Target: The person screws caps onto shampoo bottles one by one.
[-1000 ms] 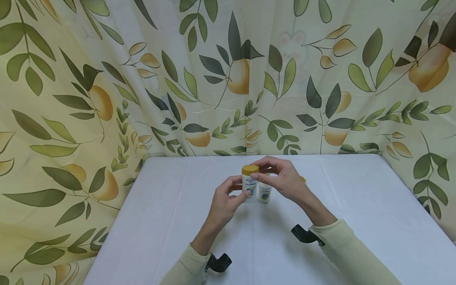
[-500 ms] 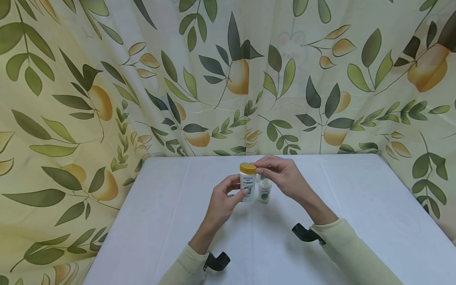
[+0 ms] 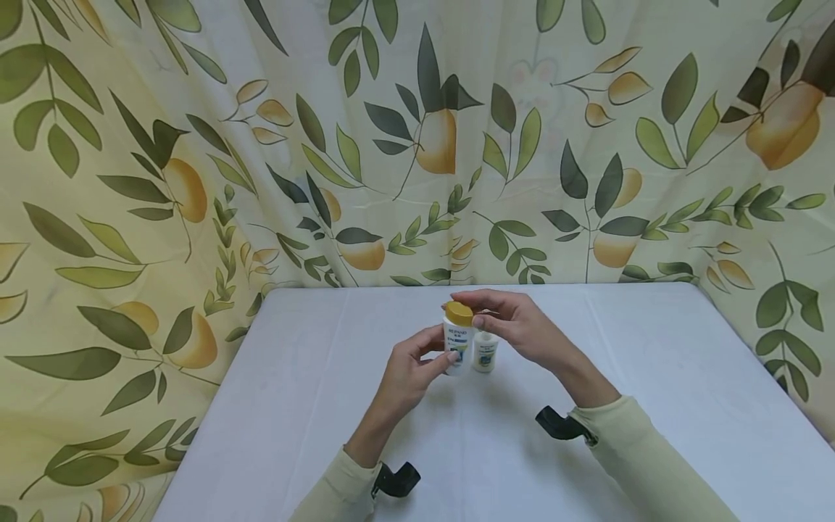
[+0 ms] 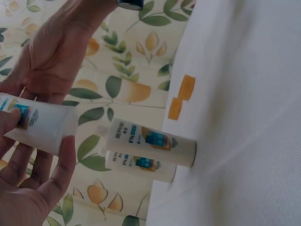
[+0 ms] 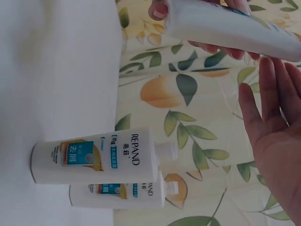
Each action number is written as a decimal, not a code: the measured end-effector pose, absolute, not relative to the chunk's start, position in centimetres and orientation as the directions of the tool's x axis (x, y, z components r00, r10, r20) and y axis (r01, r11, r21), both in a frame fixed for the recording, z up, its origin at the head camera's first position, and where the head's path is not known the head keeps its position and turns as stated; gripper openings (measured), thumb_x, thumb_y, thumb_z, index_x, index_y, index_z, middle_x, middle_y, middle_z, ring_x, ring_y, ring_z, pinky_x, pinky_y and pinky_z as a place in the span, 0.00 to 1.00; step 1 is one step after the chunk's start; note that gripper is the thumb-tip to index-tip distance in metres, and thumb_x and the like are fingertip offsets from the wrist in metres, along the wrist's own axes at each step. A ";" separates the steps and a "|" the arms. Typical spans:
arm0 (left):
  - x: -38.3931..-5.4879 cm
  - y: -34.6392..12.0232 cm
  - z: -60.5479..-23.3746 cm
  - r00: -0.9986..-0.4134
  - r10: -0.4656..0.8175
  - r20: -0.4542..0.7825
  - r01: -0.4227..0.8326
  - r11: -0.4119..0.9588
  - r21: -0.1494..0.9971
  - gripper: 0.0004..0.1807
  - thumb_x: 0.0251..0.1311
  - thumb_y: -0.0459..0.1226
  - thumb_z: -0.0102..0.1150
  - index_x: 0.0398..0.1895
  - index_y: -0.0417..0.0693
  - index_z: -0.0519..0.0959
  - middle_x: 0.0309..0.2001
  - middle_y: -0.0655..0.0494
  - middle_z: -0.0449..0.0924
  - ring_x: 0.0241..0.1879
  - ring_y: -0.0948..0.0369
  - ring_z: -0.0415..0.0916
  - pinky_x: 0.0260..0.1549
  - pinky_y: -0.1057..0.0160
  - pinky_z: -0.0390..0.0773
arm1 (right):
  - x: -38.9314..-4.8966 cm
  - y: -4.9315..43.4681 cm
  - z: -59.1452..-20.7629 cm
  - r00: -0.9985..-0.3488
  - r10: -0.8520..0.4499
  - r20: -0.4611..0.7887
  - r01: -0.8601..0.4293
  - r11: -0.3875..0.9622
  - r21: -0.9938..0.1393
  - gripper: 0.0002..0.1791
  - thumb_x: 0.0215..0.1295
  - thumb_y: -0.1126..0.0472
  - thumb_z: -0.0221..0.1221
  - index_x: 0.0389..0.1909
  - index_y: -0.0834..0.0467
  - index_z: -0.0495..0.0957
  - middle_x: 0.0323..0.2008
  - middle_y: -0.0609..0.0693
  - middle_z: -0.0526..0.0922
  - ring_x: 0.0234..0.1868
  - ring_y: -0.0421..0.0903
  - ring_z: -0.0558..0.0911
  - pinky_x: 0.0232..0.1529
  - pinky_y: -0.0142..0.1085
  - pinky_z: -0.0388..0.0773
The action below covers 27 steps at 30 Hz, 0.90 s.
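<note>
My left hand (image 3: 406, 371) grips a white shampoo bottle (image 3: 458, 337) by its body, thumb across the label, raised above the table. The bottle has a yellow cap (image 3: 459, 314). My right hand (image 3: 527, 335) holds that cap, thumb on its near right side and fingers reaching behind it. Just right of the held bottle stands another white shampoo bottle (image 3: 484, 354). Two such bottles, a nearer one (image 5: 94, 157) and one behind it (image 5: 117, 195), stand upright without caps in the right wrist view. The right fingertips on the cap are out of frame there.
Two loose yellow caps, one upper (image 4: 187, 87) and one lower (image 4: 175, 109), lie on the white-covered table (image 3: 313, 406) past the standing bottles. A leaf-and-fruit patterned curtain (image 3: 391, 217) hangs behind the table's far edge. Black camera mounts (image 3: 398, 480) sit at both wrists.
Half a second ago the right fingers were at the cap's right edge; now they reach farther over and behind it. The held bottle has shifted slightly right and lower. The standing bottle stayed put.
</note>
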<state>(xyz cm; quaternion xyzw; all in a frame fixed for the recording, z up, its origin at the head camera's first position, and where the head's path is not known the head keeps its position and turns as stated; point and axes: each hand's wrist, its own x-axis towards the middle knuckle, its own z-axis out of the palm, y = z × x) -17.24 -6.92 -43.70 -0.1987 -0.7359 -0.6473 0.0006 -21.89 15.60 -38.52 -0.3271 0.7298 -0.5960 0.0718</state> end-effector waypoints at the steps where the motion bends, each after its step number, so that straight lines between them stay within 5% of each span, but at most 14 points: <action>1: -17.2 -6.9 -43.7 -0.919 0.298 0.258 0.294 0.082 0.952 0.24 0.67 0.36 0.65 0.67 0.52 0.77 0.61 0.56 0.80 0.55 0.54 0.79 0.49 0.62 0.85 | -22.0 15.7 -38.6 -0.754 -0.592 0.285 -0.388 0.050 -0.920 0.23 0.75 0.65 0.56 0.69 0.62 0.72 0.66 0.57 0.78 0.65 0.43 0.78 0.64 0.32 0.75; 6: -17.0 -6.9 -43.6 -0.912 0.315 0.263 0.302 0.080 0.950 0.25 0.68 0.35 0.64 0.67 0.52 0.76 0.61 0.55 0.80 0.55 0.54 0.79 0.49 0.62 0.85 | -22.0 15.7 -38.7 -0.697 -0.653 0.297 -0.379 -0.017 -0.925 0.25 0.77 0.66 0.53 0.72 0.64 0.67 0.66 0.61 0.76 0.66 0.45 0.78 0.65 0.33 0.75; 27: -17.0 -6.7 -43.8 -0.902 0.305 0.305 0.339 0.064 0.939 0.22 0.67 0.34 0.65 0.64 0.50 0.77 0.59 0.55 0.80 0.54 0.55 0.79 0.49 0.62 0.85 | -21.4 15.9 -37.9 -0.718 -0.635 0.287 -0.421 0.067 -0.905 0.24 0.76 0.65 0.56 0.71 0.59 0.70 0.65 0.57 0.77 0.61 0.49 0.79 0.63 0.34 0.76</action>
